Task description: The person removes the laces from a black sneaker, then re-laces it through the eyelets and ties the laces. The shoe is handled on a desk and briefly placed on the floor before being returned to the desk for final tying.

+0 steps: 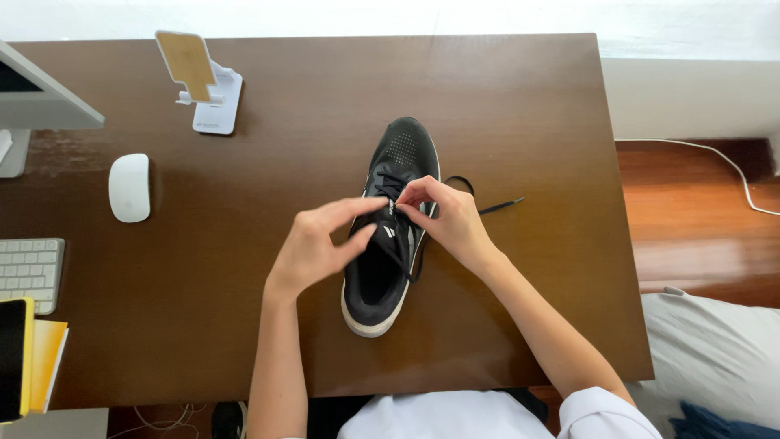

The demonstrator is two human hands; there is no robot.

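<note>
Near the middle of the brown desk [504, 97], a black shoe [392, 232] with a white sole is lying flat on its sole, so the lace area is facing up where both hands can get at it. Its long axis is running from about six o'clock to twelve, tipped slightly toward one o'clock: the toe is pointing away from the person, the heel opening is sitting closest to them.

Both hands are working right over the tongue. The left hand [313, 248] is coming in from eight o'clock, fingers partly spread, thumb and forefinger reaching to the laces; whether it is actually pinching anything, I cannot tell. The right hand [451, 221] is coming in from four o'clock, fingertips closing on the black lace [497, 206] at the eyelets. That lace is looping out behind the hand and its free end is trailing toward three o'clock, lying loose on the desk.

Moving outward, at ten o'clock a white mouse [130, 187] is sitting well apart from the shoe. Up at eleven o'clock a white phone stand [213, 102] is standing near the far edge. At nine o'clock a white keyboard [31, 272] is poking in from the edge.
</note>
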